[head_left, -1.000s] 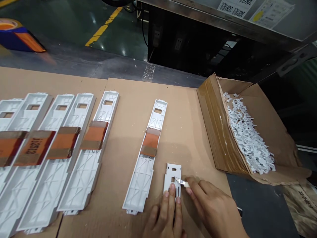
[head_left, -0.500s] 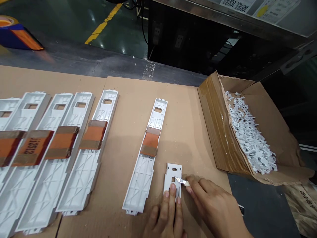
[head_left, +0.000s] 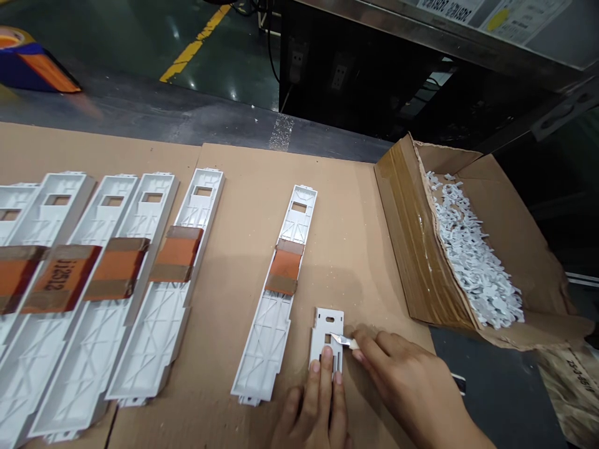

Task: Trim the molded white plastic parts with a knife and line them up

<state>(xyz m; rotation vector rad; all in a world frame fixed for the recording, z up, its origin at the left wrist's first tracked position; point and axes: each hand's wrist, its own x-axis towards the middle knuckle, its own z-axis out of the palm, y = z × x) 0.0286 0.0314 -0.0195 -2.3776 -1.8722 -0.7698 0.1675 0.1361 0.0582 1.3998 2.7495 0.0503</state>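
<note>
A small white plastic plate (head_left: 329,321) with slots and a square opening lies on the cardboard at the lower middle. Fingers of my left hand (head_left: 314,408) rest stretched out on its lower part, pressing from above. My right hand (head_left: 407,380) is closed around the light handle of a small knife (head_left: 344,341), whose blade tip touches the plate beside the square opening. Just left of the plate lies a long white ribbed part (head_left: 264,343) with an orange and brown wrapped block (head_left: 284,268) across its middle.
Several similar long white parts (head_left: 152,337) with orange blocks lie side by side on the left. A cardboard box (head_left: 397,231) holding many small white pieces (head_left: 472,255) stands at the right. A tape dispenser (head_left: 37,65) sits at the far left.
The back of my right hand and its wrist have shifted slightly to the right. The plate and my left hand look nearly unmoved.
</note>
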